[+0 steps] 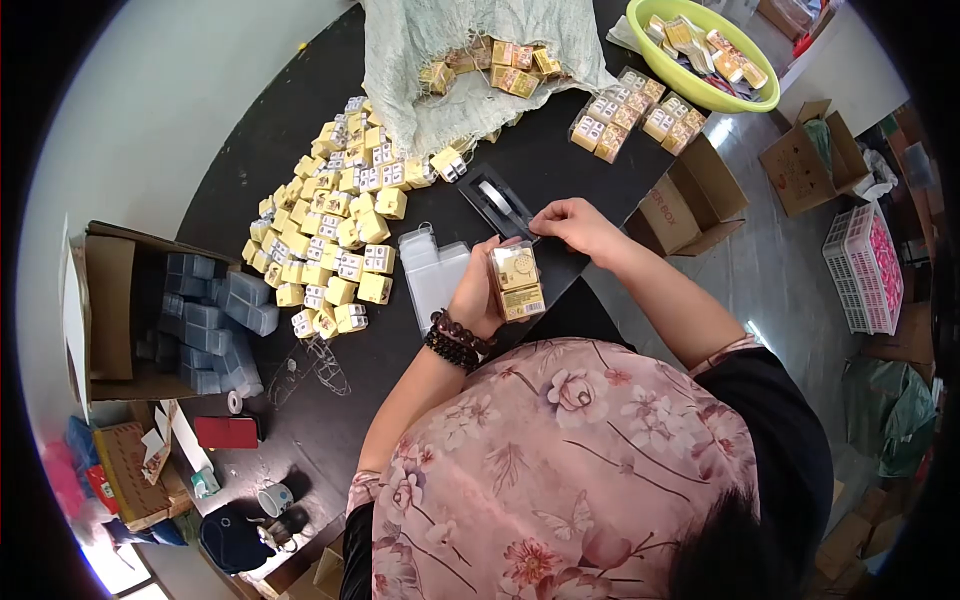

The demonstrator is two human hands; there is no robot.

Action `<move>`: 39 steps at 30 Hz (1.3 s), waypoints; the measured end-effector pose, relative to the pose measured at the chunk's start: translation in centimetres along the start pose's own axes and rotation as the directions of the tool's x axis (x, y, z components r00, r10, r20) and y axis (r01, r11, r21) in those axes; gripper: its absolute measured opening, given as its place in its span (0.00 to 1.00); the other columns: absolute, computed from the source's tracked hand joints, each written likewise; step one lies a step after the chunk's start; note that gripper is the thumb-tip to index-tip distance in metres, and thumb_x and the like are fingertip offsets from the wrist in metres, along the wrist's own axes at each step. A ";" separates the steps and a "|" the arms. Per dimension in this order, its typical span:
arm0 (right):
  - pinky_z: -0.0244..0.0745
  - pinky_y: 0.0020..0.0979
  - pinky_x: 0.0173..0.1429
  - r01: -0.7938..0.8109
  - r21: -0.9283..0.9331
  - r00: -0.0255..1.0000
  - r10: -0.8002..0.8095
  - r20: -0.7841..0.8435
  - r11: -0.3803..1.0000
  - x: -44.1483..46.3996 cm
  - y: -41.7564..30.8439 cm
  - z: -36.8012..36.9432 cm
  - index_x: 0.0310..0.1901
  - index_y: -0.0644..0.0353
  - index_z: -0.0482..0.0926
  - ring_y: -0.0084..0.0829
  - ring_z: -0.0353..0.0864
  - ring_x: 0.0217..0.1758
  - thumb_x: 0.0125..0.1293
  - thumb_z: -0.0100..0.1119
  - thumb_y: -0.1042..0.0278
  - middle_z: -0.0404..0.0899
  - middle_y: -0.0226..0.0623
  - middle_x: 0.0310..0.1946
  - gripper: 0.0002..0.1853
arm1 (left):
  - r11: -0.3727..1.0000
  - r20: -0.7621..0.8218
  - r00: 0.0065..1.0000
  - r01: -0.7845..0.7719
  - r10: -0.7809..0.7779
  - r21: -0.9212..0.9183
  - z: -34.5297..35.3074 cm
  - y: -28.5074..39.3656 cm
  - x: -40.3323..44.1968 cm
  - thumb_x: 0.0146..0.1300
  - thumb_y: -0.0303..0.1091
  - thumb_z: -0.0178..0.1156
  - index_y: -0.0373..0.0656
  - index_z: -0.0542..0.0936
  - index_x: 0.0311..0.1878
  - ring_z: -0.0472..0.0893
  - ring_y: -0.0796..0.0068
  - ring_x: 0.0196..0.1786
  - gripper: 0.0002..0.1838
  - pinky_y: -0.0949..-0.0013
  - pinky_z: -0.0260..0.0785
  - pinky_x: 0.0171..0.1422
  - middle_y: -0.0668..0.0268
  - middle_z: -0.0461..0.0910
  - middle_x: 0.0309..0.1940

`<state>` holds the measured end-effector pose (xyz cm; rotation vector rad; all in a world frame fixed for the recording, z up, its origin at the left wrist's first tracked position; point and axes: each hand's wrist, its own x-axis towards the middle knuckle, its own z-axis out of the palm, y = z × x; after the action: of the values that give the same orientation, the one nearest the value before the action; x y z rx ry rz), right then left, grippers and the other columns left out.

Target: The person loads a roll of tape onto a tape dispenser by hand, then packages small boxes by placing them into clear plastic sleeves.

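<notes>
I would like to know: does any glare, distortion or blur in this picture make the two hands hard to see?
Head view: wide-angle distortion, corners black, the white crate near the edge looking skewed; head view: glare on the floor, washed-out patch at lower left; head view: left hand, right hand and held pack fairly sharp, no glare hiding them.

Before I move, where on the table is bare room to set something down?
Black tabletop lies bare between the black tape dispenser and the clear plastic packs of small boxes. Another bare patch is left of the white woven sack, between the yellow-and-white box heap and the table's outer edge. Crowded: the heap itself.
</notes>
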<state>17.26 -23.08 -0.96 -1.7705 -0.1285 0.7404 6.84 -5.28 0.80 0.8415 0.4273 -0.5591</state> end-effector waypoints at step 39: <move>0.67 0.21 0.34 0.492 -0.292 0.860 -0.511 0.014 0.820 -7.7 1.4 3.4 0.33 0.62 0.77 0.20 0.72 0.28 0.66 0.65 0.59 0.76 0.25 0.29 0.14 | 0.807 0.054 0.955 -0.215 0.292 -0.550 2.2 0.4 -2.6 0.70 0.58 0.40 0.42 0.75 0.53 0.78 0.53 0.52 0.29 0.53 0.73 0.56 0.55 0.80 0.46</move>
<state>8.85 -24.17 0.44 -1.9128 -0.6660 0.2835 5.38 -6.09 3.80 0.3014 0.3139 -0.2186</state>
